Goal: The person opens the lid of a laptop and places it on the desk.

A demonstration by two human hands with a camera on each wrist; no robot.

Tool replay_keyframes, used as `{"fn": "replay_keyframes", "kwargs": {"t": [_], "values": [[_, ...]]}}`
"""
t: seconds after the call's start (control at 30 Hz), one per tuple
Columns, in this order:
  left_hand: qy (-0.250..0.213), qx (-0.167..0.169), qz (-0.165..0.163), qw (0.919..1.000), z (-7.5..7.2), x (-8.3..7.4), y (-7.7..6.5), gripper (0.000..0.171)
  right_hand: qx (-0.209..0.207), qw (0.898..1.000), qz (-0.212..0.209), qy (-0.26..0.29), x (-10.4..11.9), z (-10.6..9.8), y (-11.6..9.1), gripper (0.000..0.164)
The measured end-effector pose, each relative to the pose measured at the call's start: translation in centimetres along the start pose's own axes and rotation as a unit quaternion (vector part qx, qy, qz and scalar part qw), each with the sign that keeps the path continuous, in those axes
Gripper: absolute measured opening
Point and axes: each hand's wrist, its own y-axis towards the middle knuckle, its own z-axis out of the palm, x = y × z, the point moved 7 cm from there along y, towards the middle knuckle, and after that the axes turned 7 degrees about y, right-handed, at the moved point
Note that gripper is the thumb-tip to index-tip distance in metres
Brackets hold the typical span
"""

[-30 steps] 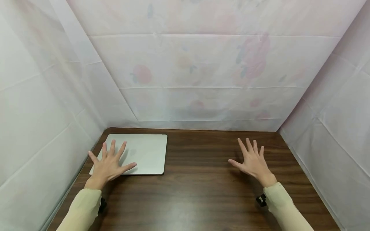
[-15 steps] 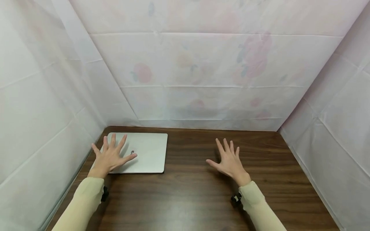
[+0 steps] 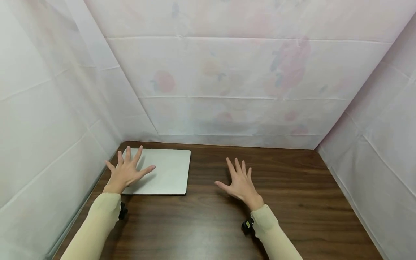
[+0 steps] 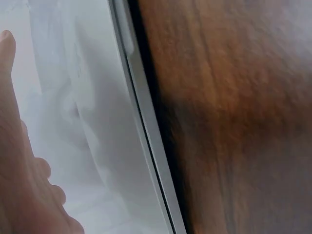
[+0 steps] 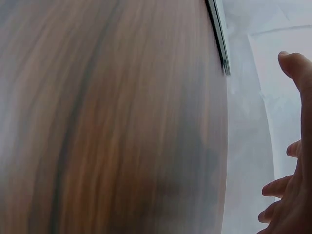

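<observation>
Clearly closed, the slim silver laptop (image 3: 170, 171) has rounded corners, left hand (image 3: 125, 174) and right hand (image 3: 240, 185) spread.

Silver laptop (image 3: 170, 169), brown table (image 3: 195, 227) (dark-streaked)

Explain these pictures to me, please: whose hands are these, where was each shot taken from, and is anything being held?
No machine: these are a person's bare left hand and right hand. The wide picture comes from a head-worn camera looking forward and down; each close-up comes from a wrist camera, probably one of these black gadgets. On the wooden table lies a closed laptop. The left hand is spread over it, the right over the table beside it. Neither holds anything.
</observation>
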Motion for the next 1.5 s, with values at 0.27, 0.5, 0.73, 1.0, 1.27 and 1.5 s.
{"fn": "replay_keyframes", "kwargs": {"t": [0.27, 0.5, 0.73, 1.0, 1.27, 1.5], "values": [[-0.003, 0.009, -0.007, 0.9999, -0.5, 0.4, 1.0, 0.104, 0.014, 1.0, -0.017, 0.015, 3.1, 2.0, 1.1, 0.106], [0.009, 0.021, -0.006, 0.9997, -1.1, 0.8, 2.3, 0.105, 0.041, 0.998, -0.036, 0.021, 5.7, 3.5, 2.0, 0.107], [-0.004, 0.02, -0.019, 0.9996, -1.8, 1.3, 3.4, 0.107, 0.067, 0.995, -0.068, 0.011, 8.7, 4.9, 3.1, 0.107], [-0.042, 0.036, -0.039, 0.9977, -2.0, 1.5, 5.0, 0.11, 0.095, 0.991, -0.093, 0.009, 12.2, 6.1, 3.6, 0.105], [-0.057, 0.051, -0.05, 0.9958, -0.6, 1.5, 5.3, 0.113, 0.118, 0.989, -0.085, -0.005, 13.9, 8.2, 3.5, 0.11], [-0.053, 0.06, -0.063, 0.9948, 0.5, 2.4, 4.0, 0.113, 0.135, 0.987, -0.087, -0.03, 15.0, 10.0, 3.1, 0.112]]}}
